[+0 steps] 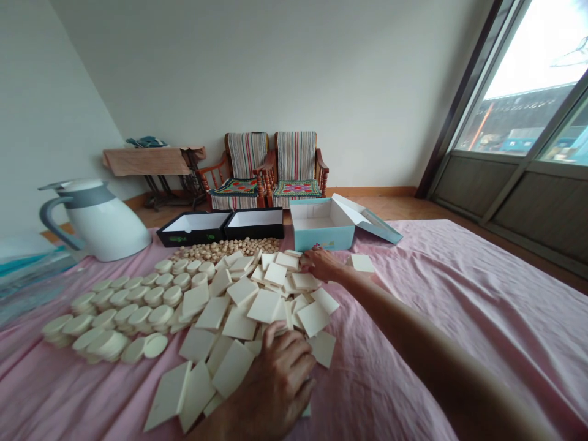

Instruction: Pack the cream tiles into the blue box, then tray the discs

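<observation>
A loose heap of pale square wooden tiles [264,305] lies on the pink cloth in front of me. Over the heap's near right side, my left hand [285,376] has its fingers curled in. What they close on is hidden, though a pale corner shows beneath the hand. My right hand [321,264] reaches across to the far right edge of the heap, its bent fingers closed at a square tile there. Round wooden discs [138,315] stand in short stacks left of the tiles. Behind them spreads a bed of small wooden beads [225,248].
Two black open boxes [254,231] and a light blue box [324,237] with its lid [374,225] leaning on it line the far edge. A white and grey jug [103,223] stands at left. One tile [362,263] lies apart at right. Two chairs [296,162] are beyond.
</observation>
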`<state>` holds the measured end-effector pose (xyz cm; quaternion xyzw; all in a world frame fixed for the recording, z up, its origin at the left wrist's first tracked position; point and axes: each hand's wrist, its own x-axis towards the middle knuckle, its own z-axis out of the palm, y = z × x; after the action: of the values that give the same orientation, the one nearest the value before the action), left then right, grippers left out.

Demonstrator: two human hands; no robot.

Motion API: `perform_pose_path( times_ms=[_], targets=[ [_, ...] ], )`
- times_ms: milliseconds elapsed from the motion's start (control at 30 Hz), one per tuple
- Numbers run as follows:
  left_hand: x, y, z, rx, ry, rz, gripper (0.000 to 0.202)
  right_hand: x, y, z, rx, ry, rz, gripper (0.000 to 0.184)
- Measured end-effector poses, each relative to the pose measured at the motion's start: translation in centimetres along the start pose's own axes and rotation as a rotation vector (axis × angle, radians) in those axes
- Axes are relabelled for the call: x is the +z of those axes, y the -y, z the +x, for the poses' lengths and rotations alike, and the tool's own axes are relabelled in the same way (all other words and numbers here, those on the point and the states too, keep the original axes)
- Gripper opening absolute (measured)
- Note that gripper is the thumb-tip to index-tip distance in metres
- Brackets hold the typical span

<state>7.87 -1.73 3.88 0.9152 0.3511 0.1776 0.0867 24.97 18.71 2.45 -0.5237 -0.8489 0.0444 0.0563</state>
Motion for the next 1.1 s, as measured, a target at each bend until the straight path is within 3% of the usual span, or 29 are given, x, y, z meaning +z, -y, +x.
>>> perform_pose_path(
  times_ms=[133,300,533,800,967,1100],
  targets=[
    [0.1,0.1,0.0,0.008,-0.019,0.018,0.006,-0.1,0.3,0.2,0.087,0.012,-0.005,0.049],
    [0.2,0.2,-0.1,0.015,-0.016,0.015,0.006,-2.3,-1.2,-1.1,0.164,0.023,-0.032,0.063],
    [0.5,0.3,-0.2,0.026,-0.075,0.030,0.008,-5.4,-2.3,-3.3,0.274,0.017,-0.171,0.033],
    [0.4,0.1,-0.2,0.026,-0.056,0.029,0.011,-4.9,-2.0,-5.0,0.223,0.005,-0.248,0.022],
    [0.1,-0.1,-0.1,0.015,-0.033,0.038,0.011,-5.0,-2.3,-3.7,0.217,-0.011,-0.247,0.024],
    [0.1,-0.2,-0.1,0.011,-0.029,0.035,0.010,-3.7,-2.2,-2.0,0.191,0.041,-0.221,0.027]
  ],
)
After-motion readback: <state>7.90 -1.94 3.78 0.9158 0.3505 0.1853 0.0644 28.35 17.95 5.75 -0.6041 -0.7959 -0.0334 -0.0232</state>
